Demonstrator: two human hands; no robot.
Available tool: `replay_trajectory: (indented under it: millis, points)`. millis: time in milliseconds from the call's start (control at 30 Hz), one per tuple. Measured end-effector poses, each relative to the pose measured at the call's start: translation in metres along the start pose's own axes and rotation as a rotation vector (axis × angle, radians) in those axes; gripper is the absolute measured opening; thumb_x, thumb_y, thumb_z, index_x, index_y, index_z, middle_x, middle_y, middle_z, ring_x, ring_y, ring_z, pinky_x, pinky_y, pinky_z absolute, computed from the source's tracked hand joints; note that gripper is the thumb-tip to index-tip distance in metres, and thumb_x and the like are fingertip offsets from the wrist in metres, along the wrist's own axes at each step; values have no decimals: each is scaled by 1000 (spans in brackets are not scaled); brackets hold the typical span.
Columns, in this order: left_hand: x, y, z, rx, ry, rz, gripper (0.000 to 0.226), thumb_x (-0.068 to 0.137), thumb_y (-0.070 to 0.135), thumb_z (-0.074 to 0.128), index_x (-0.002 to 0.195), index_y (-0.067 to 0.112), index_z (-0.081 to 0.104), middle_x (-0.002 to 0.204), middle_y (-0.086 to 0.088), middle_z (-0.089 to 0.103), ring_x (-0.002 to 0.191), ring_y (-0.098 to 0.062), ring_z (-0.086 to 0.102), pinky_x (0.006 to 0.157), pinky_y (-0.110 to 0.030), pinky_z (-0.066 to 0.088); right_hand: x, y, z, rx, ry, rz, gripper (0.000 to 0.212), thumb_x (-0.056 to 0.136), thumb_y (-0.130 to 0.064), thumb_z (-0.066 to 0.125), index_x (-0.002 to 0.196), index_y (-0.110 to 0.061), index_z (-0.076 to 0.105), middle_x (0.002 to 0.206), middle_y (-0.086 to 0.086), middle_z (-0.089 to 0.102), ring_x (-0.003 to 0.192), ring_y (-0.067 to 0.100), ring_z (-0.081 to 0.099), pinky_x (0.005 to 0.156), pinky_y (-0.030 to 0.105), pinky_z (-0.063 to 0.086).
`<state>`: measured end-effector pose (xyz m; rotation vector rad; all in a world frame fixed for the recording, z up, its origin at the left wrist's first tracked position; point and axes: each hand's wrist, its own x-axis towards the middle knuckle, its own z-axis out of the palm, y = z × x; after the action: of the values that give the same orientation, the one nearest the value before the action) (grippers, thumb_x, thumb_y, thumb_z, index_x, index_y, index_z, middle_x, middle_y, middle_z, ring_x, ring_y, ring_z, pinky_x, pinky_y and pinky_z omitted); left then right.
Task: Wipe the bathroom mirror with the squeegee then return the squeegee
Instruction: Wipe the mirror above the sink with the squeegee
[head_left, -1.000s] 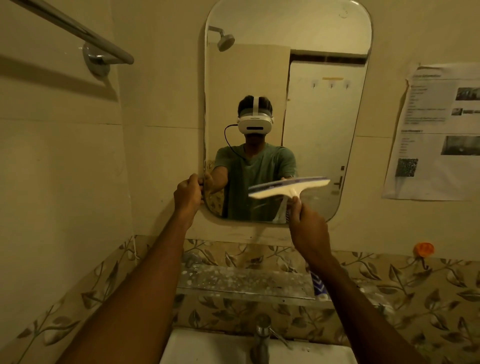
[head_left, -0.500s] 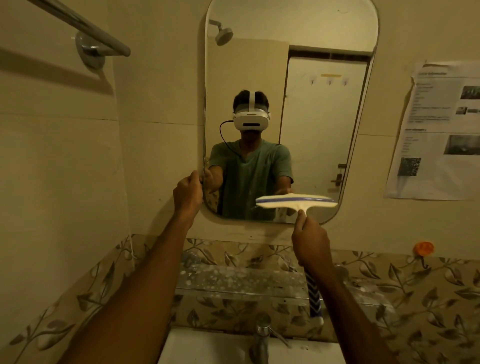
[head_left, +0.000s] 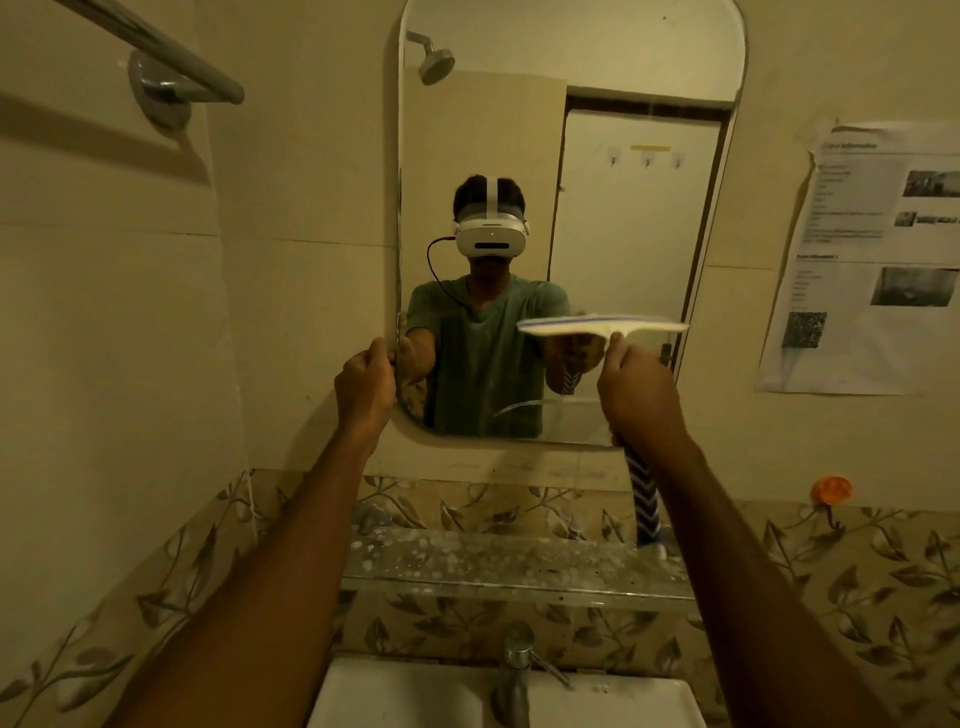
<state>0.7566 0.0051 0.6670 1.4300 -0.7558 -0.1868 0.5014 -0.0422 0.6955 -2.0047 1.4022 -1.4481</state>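
The person stands square to the tall, round-topped, frameless wall mirror (head_left: 597, 52), which fills the upper middle of the frame, with both bare arms stretched out towards it. The left hand (head_left: 363, 384) is at the mirror's left edge, low down, its fingers curled in and pinching the rim of the glass.

The right hand (head_left: 639, 395) is wrapped round the handle of the squeegee (head_left: 602, 325), a white T-shaped one with a thin blue stripe along its blade and a blue-and-white zigzag grip. The thumb runs up the neck to just under the blade. The blade lies level across the lower right part of the mirror and reaches nearly to its right edge. It sits right at the glass, though I cannot tell if it is pressing on it. The tail of the handle sticks out beneath the hand and points down at the spotted clear glass shelf (head_left: 493, 566) under the mirror. A faint curved streak (head_left: 519, 408) shows on the glass below the blade.

At the bottom of the frame are a white basin (head_left: 415, 696) and a chrome tap (head_left: 514, 675), with a band of leaf-patterned tiles (head_left: 857, 597) behind them. A chrome towel rail (head_left: 171, 57) is at upper left, a printed paper sheet (head_left: 872, 260) is stuck to the wall at right, and a small orange wall hook (head_left: 831, 491) is below it.
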Motion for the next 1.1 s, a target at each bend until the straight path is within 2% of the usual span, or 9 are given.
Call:
replay_trajectory:
  millis: [167, 300, 433, 567, 667, 767, 933, 1000, 1100]
  points:
    - [0, -1, 0, -4, -6, 6, 42, 100, 38, 35, 87, 10, 63, 91, -13, 66, 84, -26, 63, 77, -38, 51, -56, 48, 36, 23, -86, 121, 45, 104, -40, 26, 75, -18, 51, 61, 1, 54, 52, 15, 53, 47, 24, 42]
    - [0, 1, -2, 6, -23, 0, 41, 100, 37, 35, 89, 11, 64, 95, -15, 68, 87, -28, 64, 82, -42, 53, -61, 47, 35, 41, -86, 195, 48, 104, -41, 26, 75, -13, 52, 63, 4, 56, 54, 18, 55, 56, 35, 55]
    - [-1, 1, -2, -2, -18, -3, 38, 99, 37, 36, 84, 14, 62, 94, -14, 68, 91, -31, 66, 86, -46, 55, -32, 14, 5, 74, -16, 68, 45, 106, -36, 26, 72, -16, 48, 60, 4, 51, 45, 15, 49, 40, 24, 42]
    - [-1, 1, -1, 1, 3, -8, 38, 97, 38, 37, 82, 16, 63, 96, -16, 70, 90, -33, 66, 85, -49, 55, 2, -10, -9, 47, 54, -1, 47, 105, -39, 24, 79, -13, 52, 62, 4, 53, 47, 16, 53, 39, 22, 39]
    - [-1, 1, 0, 11, 4, -4, 39, 98, 37, 36, 81, 15, 63, 94, -16, 69, 89, -32, 66, 85, -48, 55, -1, 0, 6, 47, 41, -15, 45, 105, -39, 24, 85, -14, 56, 63, 0, 55, 52, 12, 54, 46, 22, 39]
    - [0, 0, 1, 20, 2, 0, 40, 98, 39, 35, 80, 16, 63, 93, -15, 69, 89, -32, 66, 85, -47, 54, -25, 22, 25, 72, 22, 18, 45, 105, -39, 24, 82, -18, 57, 62, 1, 57, 51, 13, 55, 49, 27, 48]
    - [1, 0, -1, 26, -7, -5, 45, 99, 39, 36, 93, 9, 68, 99, -18, 70, 94, -34, 66, 88, -48, 53, -58, 40, 38, 43, -64, 165, 46, 104, -41, 25, 72, -20, 51, 62, 3, 58, 55, 17, 58, 63, 40, 59]
    - [1, 0, -1, 32, -15, -1, 45, 99, 39, 36, 96, 8, 69, 100, -18, 70, 95, -34, 66, 89, -48, 53, -52, 31, 30, 45, -60, 158, 47, 105, -40, 25, 71, -18, 51, 60, 4, 56, 51, 17, 56, 57, 37, 58]
    - [1, 0, -1, 34, -15, 3, 45, 99, 38, 36, 97, 7, 68, 100, -18, 70, 94, -34, 66, 88, -47, 53, -19, -2, 6, 60, 12, 43, 48, 105, -38, 25, 74, -14, 53, 57, 2, 52, 44, 12, 50, 42, 25, 44]
